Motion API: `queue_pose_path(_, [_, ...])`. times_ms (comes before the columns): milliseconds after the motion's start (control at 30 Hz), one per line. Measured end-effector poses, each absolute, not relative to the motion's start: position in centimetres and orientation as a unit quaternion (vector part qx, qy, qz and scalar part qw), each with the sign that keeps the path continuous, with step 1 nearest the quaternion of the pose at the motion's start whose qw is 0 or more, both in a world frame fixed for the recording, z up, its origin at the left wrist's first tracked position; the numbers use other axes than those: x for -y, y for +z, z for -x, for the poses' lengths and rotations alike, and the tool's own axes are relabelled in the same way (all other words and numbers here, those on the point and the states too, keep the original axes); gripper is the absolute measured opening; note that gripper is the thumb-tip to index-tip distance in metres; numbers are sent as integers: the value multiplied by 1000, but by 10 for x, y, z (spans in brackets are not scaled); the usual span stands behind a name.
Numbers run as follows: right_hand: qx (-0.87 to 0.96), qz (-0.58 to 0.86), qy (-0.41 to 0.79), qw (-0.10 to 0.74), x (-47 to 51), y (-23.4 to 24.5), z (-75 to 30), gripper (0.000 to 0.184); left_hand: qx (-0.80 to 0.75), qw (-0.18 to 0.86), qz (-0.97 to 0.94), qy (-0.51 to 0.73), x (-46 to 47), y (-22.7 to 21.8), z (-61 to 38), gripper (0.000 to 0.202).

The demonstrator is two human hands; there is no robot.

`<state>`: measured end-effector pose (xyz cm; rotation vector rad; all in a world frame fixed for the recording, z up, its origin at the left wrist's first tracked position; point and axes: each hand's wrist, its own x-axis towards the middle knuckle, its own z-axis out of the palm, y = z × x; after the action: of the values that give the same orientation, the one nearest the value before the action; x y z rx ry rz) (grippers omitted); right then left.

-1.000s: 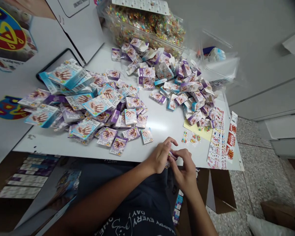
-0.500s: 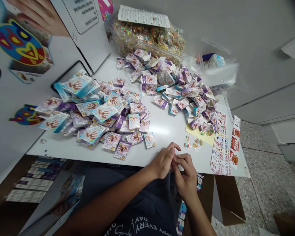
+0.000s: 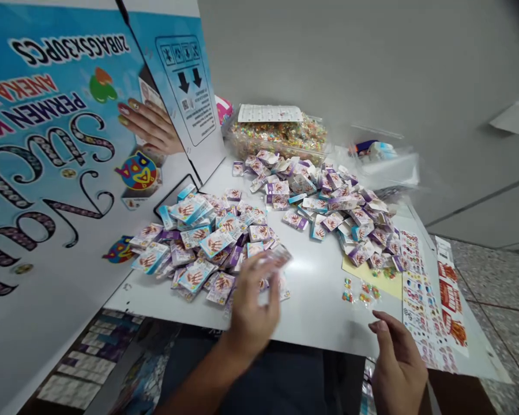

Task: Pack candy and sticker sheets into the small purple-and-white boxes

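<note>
My left hand (image 3: 253,308) reaches over the white table (image 3: 315,311) toward the near pile of small purple and blue boxes (image 3: 199,248). It is blurred by motion, and a small box (image 3: 278,254) seems pinched at its fingertips. My right hand (image 3: 398,358) hangs at the table's front edge with its fingers loosely apart and nothing in it. A second heap of the same boxes (image 3: 328,202) lies further back.
A large blue printed carton (image 3: 47,173) stands along the left. A clear tub of colourful beads (image 3: 281,135) sits at the back. Sticker sheets (image 3: 419,294), a yellow sheet (image 3: 367,271) and a few tiny colourful packets (image 3: 354,291) lie to the right.
My hands have separated: the left swung up and left toward the near pile with the box, the right dropped to the table's front edge. My head lifted, showing more of the carton.
</note>
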<state>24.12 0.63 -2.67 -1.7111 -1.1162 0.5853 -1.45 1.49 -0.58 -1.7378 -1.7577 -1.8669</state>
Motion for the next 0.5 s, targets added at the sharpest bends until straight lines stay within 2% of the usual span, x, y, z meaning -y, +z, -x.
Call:
queue_pose_path(67, [447,715,225,489,-6,-31,-256,47,589,142,532,-591,-27,5,58,43])
queue_pose_path(167, [453,719,192,491,-8,-34,-278,47,635,221,546,-500,-43,14,108,26])
queue_pose_path(267, [476,710,150,497,-12,-30,-298,46,659,235,589,-406,-51,15,129,18])
queue_pose_path(367, [497,703,122,494,-16,-21,-315,45,678,244,589,-367,-52,12,126,10])
queue_pose_path(500, [533,699,80,470,-24,-11,-339,42,682,236,586,-368,-47,7,116,21])
